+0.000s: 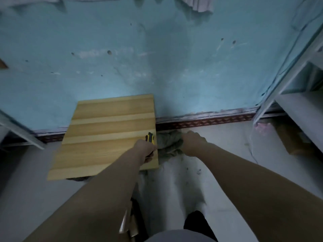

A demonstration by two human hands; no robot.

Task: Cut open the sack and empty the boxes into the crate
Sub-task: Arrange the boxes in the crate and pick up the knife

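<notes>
Your L hand (146,151) is curled tight round the knife (150,138), whose tip end pokes out toward the wall (157,67); can't tell if the blade's out. R hand (193,143) has fingers closed on the sack (174,186) at its bunched neck (170,142). The sack's long axis runs from you to the wall, neck at the far end, btwn both hands. The knife sits just left of the neck, over the board (108,137) edge, so the cut prob goes rightward. No crate or boxes in view.
</notes>
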